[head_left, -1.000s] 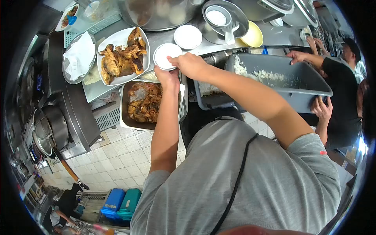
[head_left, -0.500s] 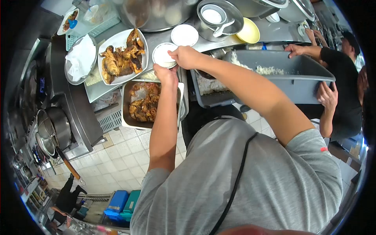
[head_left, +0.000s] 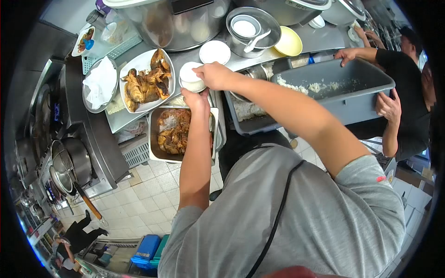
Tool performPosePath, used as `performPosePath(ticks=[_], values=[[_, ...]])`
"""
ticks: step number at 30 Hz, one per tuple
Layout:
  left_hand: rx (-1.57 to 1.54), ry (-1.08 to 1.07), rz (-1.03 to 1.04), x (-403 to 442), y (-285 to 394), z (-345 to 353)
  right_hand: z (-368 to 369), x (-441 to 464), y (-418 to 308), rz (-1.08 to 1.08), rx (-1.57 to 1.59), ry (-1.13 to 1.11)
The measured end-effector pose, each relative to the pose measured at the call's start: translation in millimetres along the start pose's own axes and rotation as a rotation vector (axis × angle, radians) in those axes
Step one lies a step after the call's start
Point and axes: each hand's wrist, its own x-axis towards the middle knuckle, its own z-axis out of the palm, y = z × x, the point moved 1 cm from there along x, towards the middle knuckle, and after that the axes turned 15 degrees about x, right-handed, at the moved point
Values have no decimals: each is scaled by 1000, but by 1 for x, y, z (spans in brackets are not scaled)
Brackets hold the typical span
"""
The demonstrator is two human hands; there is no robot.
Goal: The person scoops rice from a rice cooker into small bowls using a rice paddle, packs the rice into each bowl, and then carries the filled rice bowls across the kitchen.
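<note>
Steel desk [head_left: 320, 42]: largest piece, spanning the far side; its near edge slopes from near left to far right.

Grey tub [head_left: 345, 109], right: rice scattered inside; a co-worker [head_left: 410, 111] grips it with one hand [head_left: 346, 55] at the far rim and the other hand [head_left: 389, 107] at the near right wall. It stands close to the wearer's right forearm.

Lower tub [head_left: 257, 128]: grey, rice within, partly hidden beneath the forearm and the grey tub.

Stockpot [head_left: 185, 28]: large, steel, far centre.

Deep pan [head_left: 150, 139]: rectangular, steel, near side of the desk; browned food in sauce; left forearm over its right part.

White platter [head_left: 174, 79]: browned fish pieces [head_left: 141, 88]; left of the hands, a narrow gap between.

Metal dish [head_left: 85, 98]: oval, lined with white paper [head_left: 99, 83], left of the platter.

Steel basin [head_left: 276, 28]: nested bowls [head_left: 244, 28] and a white spoon [head_left: 257, 41].

Yellow bowl [head_left: 288, 41]: right of the basin.

Round white dish [head_left: 215, 52]: just beyond the hands, limiting room on the far side.

Held bowl [head_left: 192, 86]: white, at the desk's near edge, right of the platter. Left hand [head_left: 198, 100]: fingers closed round its near side.

White disc [head_left: 187, 71]: small, over the far part of the held bowl; whether lid or shallow dish cannot be told. Right hand [head_left: 213, 75]: fingers pinching its right edge. Contact between disc and bowl rim: not distinguishable.
</note>
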Motion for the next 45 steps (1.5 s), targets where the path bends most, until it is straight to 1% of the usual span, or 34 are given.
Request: performPosePath(ticks=[1, 3, 4, 5, 7, 9, 11, 12, 13, 15, 16, 17, 19, 20, 21, 22, 23, 24, 25, 26, 27, 28, 30, 35, 36, 37, 39, 40, 41, 42, 43, 44, 45], values=[[1, 40, -8, -1, -4, -3, 4, -9, 1, 4, -4, -5], [5, 60, -8, 7, -13, -9, 13, -21, 5, 83, 135, 237], [-9, 34, 16, 14, -18, -12, 18, -21, 8, 130, 132, 136], [-19, 7, 38, 20, -23, -16, 23, -22, 11, 135, 136, 136], [11, 12, 14, 11, -10, -9, 30, -24, 10, 155, 180, 163], [37, 8, -11, 1, -9, -6, 29, -23, 15, 130, 160, 164], [7, -24, 7, 8, -12, -8, 28, -13, 29, 50, 135, 80], [0, -40, 4, 8, -12, -8, 16, -15, 19, 70, 74, 6], [6, -46, 3, 8, -10, -5, 4, -18, 3, 72, 75, 14], [-1, -37, 31, 0, -10, -5, -6, -30, -17, 220, 167, 172], [-16, 2, 24, 1, -12, -4, 7, -26, -1, 207, 165, 163], [-7, -5, 10, 2, -13, -4, 23, -25, 14, 223, 169, 171], [65, -12, 106, 14, -20, -9, 40, -29, 24, 146, 206, 233], [164, -54, 232, 40, -36, -26, 35, -28, 19, 90, 177, 138], [144, -203, 281, 37, -37, -35, 25, -31, 15, 62, 135, 71], [179, -198, 190, 36, -34, -35, 18, -29, 13, 62, 123, -5], [212, -195, 99, 35, -31, -33, 26, -19, 24, 64, 87, 38], [192, -266, 197, 9, -23, -23, 18, -31, 9, -1, 84, 161], [278, -184, 173, 27, -24, -28, 16, -38, -5, 61, 112, 219], [291, -165, 127, 37, -26, -31, 44, -24, 19, -54, 16, 255], [294, -158, 87, 42, -29, -35, 51, -28, 18, 74, 86, 233], [290, -150, 56, 47, -30, -38, 51, -34, 14, 118, 47, 226], [286, -134, 23, 50, -29, -45, 49, -36, 13, 156, 18, 219], [312, -142, -12, 65, -29, -61, 47, -38, 4, 182, 130, 209], [310, -101, 24, 45, -22, -48, 44, -35, 7, 229, 200, 189], [319, -114, 34, 38, -23, -40, 41, -35, 12, 223, 204, 206], [295, -19, 36, 25, -19, -34, 38, -36, 14, 24, 91, 151], [283, -115, 3, 19, -17, -33, 43, -38, 12, 72, 162, 194], [275, -210, -31, 9, -13, -31, 45, -43, 14, 8, 108, 202], [279, -266, -47, 5, -12, -26, 39, -54, 8, 27, 35, 154], [221, -184, -30, 9, -14, -34, 53, -41, 11, 43, 120, 230], [200, -163, -35, 8, -18, -27, 53, -40, 12, -2, 44, 209], [185, -131, -25, 6, -15, -27, 48, -43, 12, -17, 43, 205]])
